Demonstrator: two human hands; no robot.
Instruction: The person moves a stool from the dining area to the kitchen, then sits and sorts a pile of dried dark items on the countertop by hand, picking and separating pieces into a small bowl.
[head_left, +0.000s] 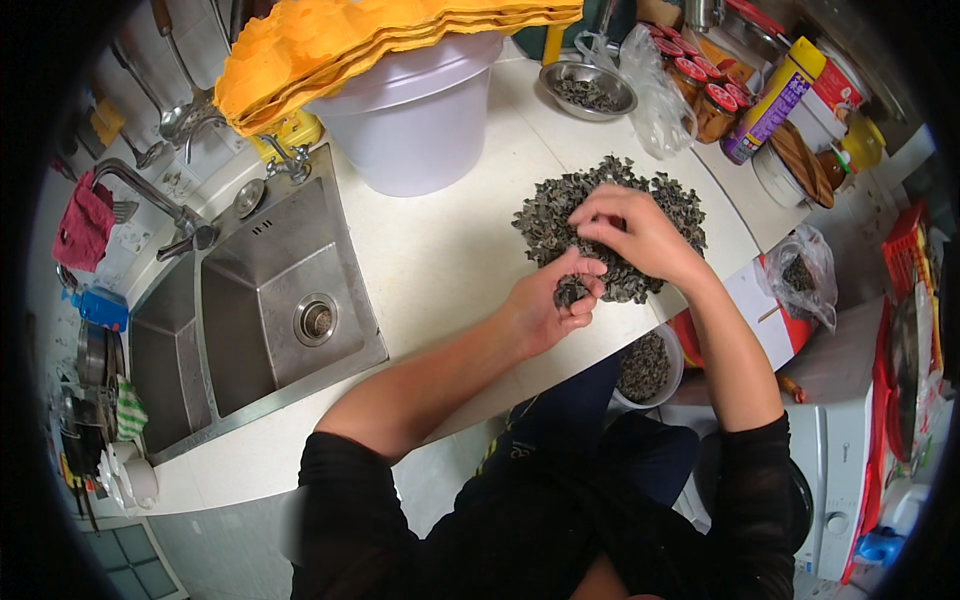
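A wide pile of dark, dried, curled pieces (540, 217), which look like dried black fungus, lies on the pale countertop (435, 247). My left hand (551, 304) is at the pile's near left edge, its fingers curled around a small clump of the pieces. Over the middle of the pile, my right hand (626, 229) has its thumb and fingertips bent close together; whether a piece is between them cannot be told. More dark pieces lie in a steel bowl (589, 90) behind the pile. Below the counter's edge, a white plastic tub (646, 367) holds similar pieces.
A double steel sink (292, 300) with a faucet (161, 202) is at left. A large whitish bucket (420, 120) stands behind, orange sheets (360, 56) on top. At right are lidded jars (712, 112), a spray can (772, 101), a clear bag (802, 277) and a white appliance (832, 465).
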